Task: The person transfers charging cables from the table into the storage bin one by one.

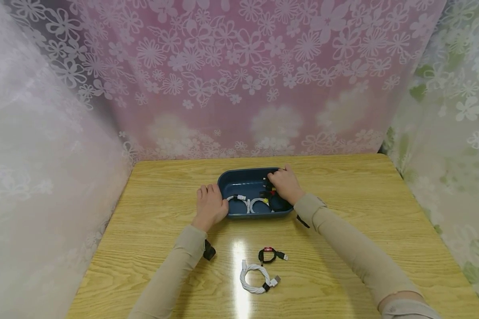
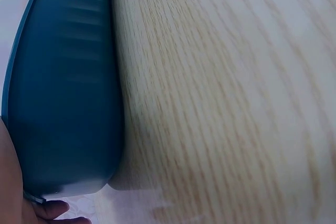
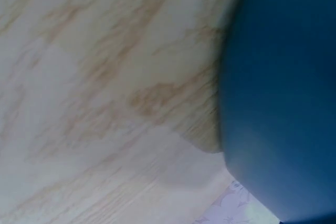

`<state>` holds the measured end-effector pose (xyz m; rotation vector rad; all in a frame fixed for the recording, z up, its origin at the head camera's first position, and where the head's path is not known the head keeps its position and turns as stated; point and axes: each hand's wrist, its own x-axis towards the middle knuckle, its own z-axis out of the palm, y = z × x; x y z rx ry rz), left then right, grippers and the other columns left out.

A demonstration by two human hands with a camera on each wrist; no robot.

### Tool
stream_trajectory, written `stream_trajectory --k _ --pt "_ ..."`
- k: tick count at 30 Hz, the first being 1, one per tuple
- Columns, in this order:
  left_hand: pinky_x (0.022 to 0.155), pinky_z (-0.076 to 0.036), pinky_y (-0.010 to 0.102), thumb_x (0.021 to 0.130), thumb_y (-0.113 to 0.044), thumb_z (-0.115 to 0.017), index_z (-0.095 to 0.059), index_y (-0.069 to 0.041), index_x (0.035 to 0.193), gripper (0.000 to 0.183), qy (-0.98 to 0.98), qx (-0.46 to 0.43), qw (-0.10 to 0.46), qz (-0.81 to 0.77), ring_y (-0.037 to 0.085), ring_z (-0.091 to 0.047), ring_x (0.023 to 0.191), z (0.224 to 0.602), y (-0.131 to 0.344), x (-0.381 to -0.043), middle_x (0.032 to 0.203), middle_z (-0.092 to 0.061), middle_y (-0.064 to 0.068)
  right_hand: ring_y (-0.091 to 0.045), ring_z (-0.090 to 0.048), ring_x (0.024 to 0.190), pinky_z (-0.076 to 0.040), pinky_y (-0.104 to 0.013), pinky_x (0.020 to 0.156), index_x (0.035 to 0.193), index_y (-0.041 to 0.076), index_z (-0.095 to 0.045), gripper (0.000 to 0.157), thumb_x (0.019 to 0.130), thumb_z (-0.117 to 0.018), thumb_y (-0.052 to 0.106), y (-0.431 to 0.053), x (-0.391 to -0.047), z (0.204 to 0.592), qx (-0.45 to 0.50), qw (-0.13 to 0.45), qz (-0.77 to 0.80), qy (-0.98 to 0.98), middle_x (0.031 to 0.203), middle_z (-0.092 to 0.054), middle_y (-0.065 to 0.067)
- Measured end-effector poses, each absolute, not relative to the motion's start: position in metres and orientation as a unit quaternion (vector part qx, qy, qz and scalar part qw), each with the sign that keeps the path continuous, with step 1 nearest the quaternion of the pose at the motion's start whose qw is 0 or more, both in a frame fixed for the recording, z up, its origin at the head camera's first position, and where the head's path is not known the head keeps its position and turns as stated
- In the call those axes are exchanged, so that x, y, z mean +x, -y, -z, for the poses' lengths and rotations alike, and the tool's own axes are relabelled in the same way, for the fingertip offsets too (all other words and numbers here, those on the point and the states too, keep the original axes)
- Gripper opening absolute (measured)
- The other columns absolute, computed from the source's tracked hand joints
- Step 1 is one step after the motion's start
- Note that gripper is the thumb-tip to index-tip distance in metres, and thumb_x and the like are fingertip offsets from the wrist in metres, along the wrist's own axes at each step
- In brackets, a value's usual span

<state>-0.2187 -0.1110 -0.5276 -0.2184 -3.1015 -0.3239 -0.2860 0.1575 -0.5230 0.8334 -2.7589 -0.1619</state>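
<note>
A dark blue plastic storage box (image 1: pixel 239 177) sits on the table between both hands. At its left end my left hand (image 1: pixel 210 204) grips the rim, the fingertips pointing away from me. My right hand (image 1: pixel 286 184) holds the right end, its fingers bent over the rim. Inside lie coiled white cables (image 1: pixel 252 207) near the front wall and black cables (image 1: pixel 266 194) at the right, partly covered by the right hand. The box's outer wall (image 2: pixel 68 103) fills the left of the left wrist view; the right wrist view shows its blue side (image 3: pixel 278 93) close up.
In front of the box, a small coiled black USB cable (image 1: pixel 281 255) with a red tag lies on the wooden table (image 1: pixel 151 266). Nearer to me is a thicker white coiled cable (image 1: pixel 244 278) with a black tie. Flowered curtains (image 1: pixel 239 88) hang behind and at both sides.
</note>
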Motion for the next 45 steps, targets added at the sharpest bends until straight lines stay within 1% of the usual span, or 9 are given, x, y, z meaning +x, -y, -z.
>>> stream_trajectory --k 5,9,14,16,21,27,33,37,45 --pt "0.104 -0.025 0.05 0.096 -0.025 -0.043 -0.046 0.003 0.115 0.034 0.992 -0.071 0.008 0.107 0.039 -0.037 0.11 0.527 0.111 -0.218 0.115 -0.049 0.021 -0.026 -0.061 0.064 -0.034 -0.039 0.068 0.096 0.007 -0.076 0.014 0.086 -0.071 -0.001 -0.158 -0.286 0.515 0.283 0.109 0.031 0.952 0.075 -0.07 -0.009" --pt "0.103 -0.025 0.05 0.096 -0.024 -0.044 -0.047 0.002 0.114 0.032 0.992 -0.072 0.012 0.107 0.039 -0.037 0.109 0.527 0.112 -0.218 0.114 -0.049 0.021 -0.028 -0.065 0.072 -0.043 -0.044 0.073 0.102 0.007 -0.076 0.022 0.083 -0.07 -0.004 -0.159 -0.286 0.505 0.269 0.067 0.003 0.961 0.083 -0.072 -0.011" --pt "0.104 -0.025 0.05 0.095 -0.023 -0.045 -0.047 0.003 0.116 0.033 0.992 -0.071 0.015 0.104 0.039 -0.037 0.11 0.528 0.112 -0.219 0.115 -0.049 0.021 -0.029 -0.068 0.081 -0.047 -0.051 0.082 0.107 0.008 -0.076 0.03 0.083 -0.066 -0.005 -0.164 -0.287 0.496 0.251 0.016 -0.044 0.967 0.092 -0.074 -0.011" --pt "0.104 -0.025 0.05 0.095 -0.023 -0.045 -0.047 0.003 0.116 0.034 0.992 -0.071 0.016 0.104 0.039 -0.037 0.111 0.528 0.111 -0.219 0.115 -0.05 0.021 -0.028 -0.069 0.081 -0.049 -0.049 0.082 0.108 0.008 -0.076 0.03 0.084 -0.063 -0.005 -0.167 -0.287 0.493 0.253 0.008 -0.063 0.965 0.093 -0.074 -0.01" --pt "0.104 -0.025 0.05 0.094 -0.024 -0.045 -0.047 0.003 0.117 0.035 0.992 -0.07 0.02 0.102 0.039 -0.037 0.111 0.529 0.111 -0.219 0.115 -0.05 0.021 -0.028 -0.067 0.089 -0.053 -0.044 0.078 0.112 0.006 -0.073 0.029 0.086 -0.064 0.0 -0.173 -0.283 0.485 0.252 -0.022 -0.114 0.961 0.1 -0.072 -0.01" --pt "0.104 -0.025 0.05 0.095 -0.024 -0.046 -0.046 0.003 0.117 0.036 0.992 -0.069 0.02 0.101 0.039 -0.037 0.111 0.529 0.11 -0.219 0.115 -0.05 0.021 -0.029 -0.064 0.1 -0.052 -0.046 0.08 0.118 0.008 -0.071 0.028 0.09 -0.07 0.012 -0.174 -0.275 0.474 0.217 -0.075 -0.157 0.961 0.11 -0.07 -0.01" --pt "0.105 -0.024 0.05 0.095 -0.024 -0.045 -0.046 0.003 0.117 0.035 0.992 -0.068 0.016 0.106 0.039 -0.037 0.112 0.529 0.111 -0.22 0.116 -0.049 0.021 -0.027 -0.065 0.095 -0.052 -0.042 0.071 0.116 0.011 -0.072 0.026 0.09 -0.071 0.014 -0.173 -0.262 0.464 0.222 -0.062 -0.176 0.957 0.108 -0.07 -0.007" --pt "0.105 -0.023 0.05 0.095 -0.023 -0.045 -0.046 0.003 0.117 0.034 0.992 -0.069 0.014 0.106 0.039 -0.037 0.112 0.528 0.111 -0.219 0.116 -0.049 0.021 -0.024 -0.065 0.09 -0.052 -0.042 0.072 0.114 0.01 -0.073 0.024 0.09 -0.07 0.012 -0.173 -0.248 0.456 0.229 -0.045 -0.195 0.952 0.106 -0.071 -0.007" --pt "0.104 -0.024 0.049 0.095 -0.022 -0.046 -0.046 0.003 0.113 0.031 0.991 -0.072 0.02 0.109 0.038 -0.037 0.11 0.528 0.111 -0.218 0.112 -0.049 0.02 -0.017 -0.061 0.078 -0.05 -0.038 0.07 0.108 0.013 -0.074 0.018 0.09 -0.069 0.012 -0.171 -0.223 0.444 0.22 -0.034 -0.241 0.945 0.089 -0.068 0.001"
